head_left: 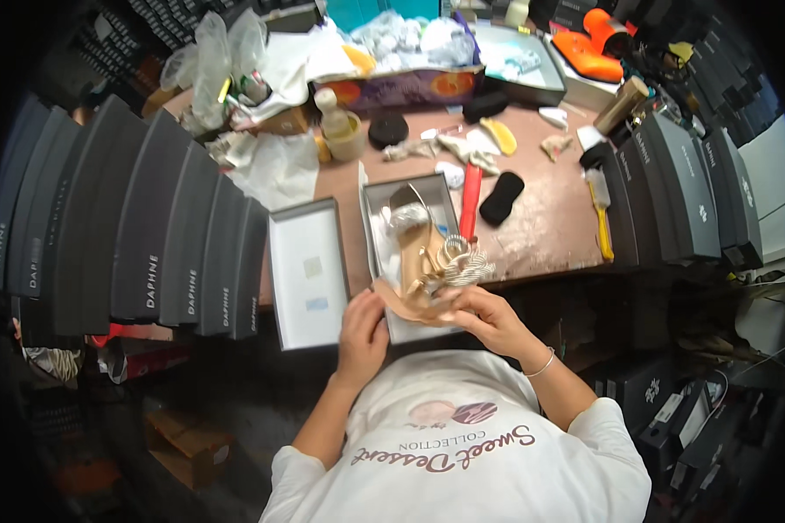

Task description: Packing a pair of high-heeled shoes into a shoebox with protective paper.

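A tan sandal (pixel 420 248) with gold straps and a white braided-cord ornament (pixel 467 263) lies tilted over an open grey shoebox (pixel 449 193) at the front edge of the table. My right hand (pixel 493 321) is closed, its fingers pinching the sandal's near end. My left hand (pixel 362 336) has its fingertips curled against the left side of that same end, by the tan band. Clear wrapping (pixel 407 216) sits around the far part of the sandal. Left of the box lies the shoebox lid (pixel 310 261), white inside.
Stacked dark shoeboxes stand at the left (pixel 139 218) and right (pixel 672 192). On the table are a red-handled tool (pixel 470 200), a black sponge (pixel 501 199), a yellow-handled brush (pixel 601 218) and a pump bottle (pixel 340 131). A purple carton (pixel 401 90) of crumpled paper stands behind.
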{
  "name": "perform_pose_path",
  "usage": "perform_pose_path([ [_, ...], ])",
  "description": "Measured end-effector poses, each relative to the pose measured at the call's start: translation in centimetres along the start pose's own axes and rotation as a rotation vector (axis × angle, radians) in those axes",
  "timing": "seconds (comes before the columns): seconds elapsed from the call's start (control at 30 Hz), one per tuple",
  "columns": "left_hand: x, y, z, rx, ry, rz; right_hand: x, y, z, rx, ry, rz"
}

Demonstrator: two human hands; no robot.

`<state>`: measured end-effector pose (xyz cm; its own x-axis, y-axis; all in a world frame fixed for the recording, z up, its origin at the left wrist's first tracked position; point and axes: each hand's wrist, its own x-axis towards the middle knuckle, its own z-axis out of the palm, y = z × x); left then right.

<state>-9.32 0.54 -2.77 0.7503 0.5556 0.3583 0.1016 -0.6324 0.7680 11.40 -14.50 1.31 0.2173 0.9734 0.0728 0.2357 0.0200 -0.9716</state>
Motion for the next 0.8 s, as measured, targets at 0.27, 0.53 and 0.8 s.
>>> perform_pose_path([
  [0.27,-0.7,3.7,-1.7,-0.192,0.065,-0.412,-3.4,-0.7,-0.6,-0.002,0.113,0.225],
  [0.53,-1.0,2.0,-1.6,0.069,-0.24,-0.255,2.2,-2.3,5.6,-0.262,-0.12,0.088],
  [0.8,0.8,5.9,-1.4,-0.261,0.074,-0.019,1.5,-6.1,-1.1,-0.318,0.103,-0.109],
])
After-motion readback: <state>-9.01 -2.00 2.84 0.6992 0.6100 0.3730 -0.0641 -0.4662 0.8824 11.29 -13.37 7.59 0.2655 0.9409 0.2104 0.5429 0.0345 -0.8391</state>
